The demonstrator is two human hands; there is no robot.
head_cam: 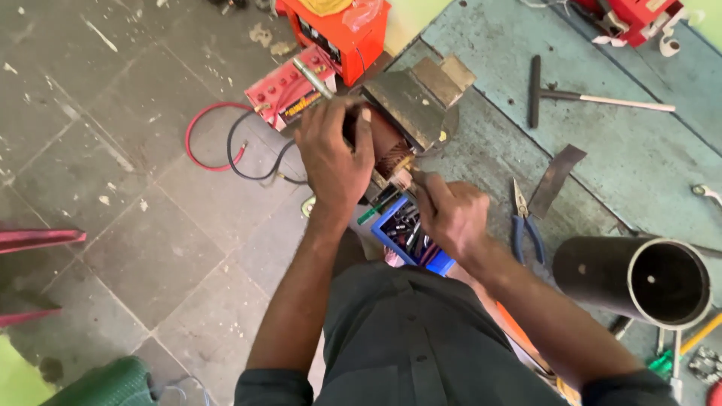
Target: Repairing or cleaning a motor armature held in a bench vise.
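The left hand (332, 154) lay clamped over the brown wound rotor (387, 143), which sat in the vise (410, 101) just ahead of both hands. The right hand (450, 214), closed on a thin tool, worked at the rotor's near end.

One camera only, worn on the person's head, and it looks steeply down over the chest at both forearms. It sits close to the hands, which fill the middle of the view. The tiled floor (135, 188) spreads left, the blue counter (639, 158) runs off right.
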